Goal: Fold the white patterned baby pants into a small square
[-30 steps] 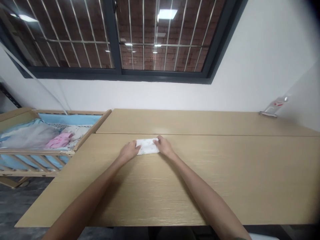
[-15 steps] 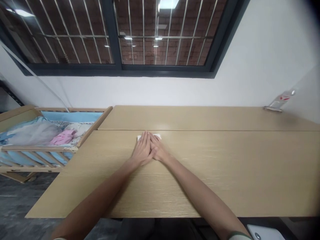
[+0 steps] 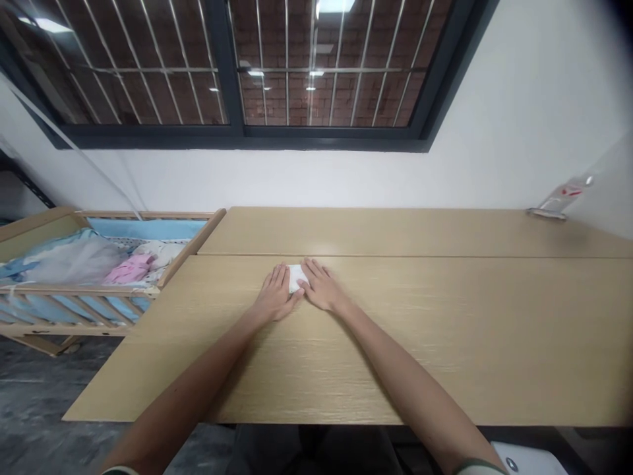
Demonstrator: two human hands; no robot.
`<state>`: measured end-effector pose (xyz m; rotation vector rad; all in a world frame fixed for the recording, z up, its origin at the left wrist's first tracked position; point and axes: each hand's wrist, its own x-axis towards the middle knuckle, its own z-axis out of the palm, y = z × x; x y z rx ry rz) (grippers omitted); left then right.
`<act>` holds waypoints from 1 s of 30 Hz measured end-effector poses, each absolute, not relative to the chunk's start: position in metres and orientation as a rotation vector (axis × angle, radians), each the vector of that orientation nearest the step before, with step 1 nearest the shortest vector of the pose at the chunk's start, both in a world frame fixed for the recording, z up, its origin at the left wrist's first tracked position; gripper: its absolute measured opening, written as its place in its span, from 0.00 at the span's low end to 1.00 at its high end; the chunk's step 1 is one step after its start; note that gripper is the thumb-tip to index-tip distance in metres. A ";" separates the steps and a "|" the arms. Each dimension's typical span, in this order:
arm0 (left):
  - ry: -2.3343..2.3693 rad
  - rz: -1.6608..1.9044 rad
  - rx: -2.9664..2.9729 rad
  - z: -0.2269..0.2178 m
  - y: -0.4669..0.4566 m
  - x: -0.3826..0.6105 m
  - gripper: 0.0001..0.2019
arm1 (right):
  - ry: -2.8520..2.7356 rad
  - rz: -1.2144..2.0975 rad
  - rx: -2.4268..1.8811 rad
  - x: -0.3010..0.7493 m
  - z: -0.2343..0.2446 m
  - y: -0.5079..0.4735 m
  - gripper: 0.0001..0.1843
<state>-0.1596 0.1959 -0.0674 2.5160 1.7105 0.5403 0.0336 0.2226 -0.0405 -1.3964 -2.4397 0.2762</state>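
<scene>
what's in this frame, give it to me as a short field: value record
left hand: flat, palm down on the cloth, left side
right hand: flat, palm down on its right side
cloth: small, white, folded, showing between the hands
table: light wood, bears the cloth
crib: left of the table, bedding inside
bottle: clear, far right corner

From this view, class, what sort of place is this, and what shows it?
Probably a nursery or childcare room: a wooden cot with bedding beside a long table, below a barred window.

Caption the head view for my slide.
Left hand and right hand lie flat on a small folded white cloth on a wooden table beside a crib.
</scene>
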 end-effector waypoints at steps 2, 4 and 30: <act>1.739 0.524 2.515 -0.068 0.196 -0.159 0.44 | -2.420 0.332 -1.419 0.040 -0.041 0.224 0.41; 1.760 0.509 2.513 -0.069 0.196 -0.159 0.45 | -2.391 0.366 -1.441 0.045 -0.044 0.226 0.44; 1.698 1.000 2.097 -0.013 0.184 -0.161 0.17 | -1.443 1.032 -0.987 0.045 -0.025 0.230 0.35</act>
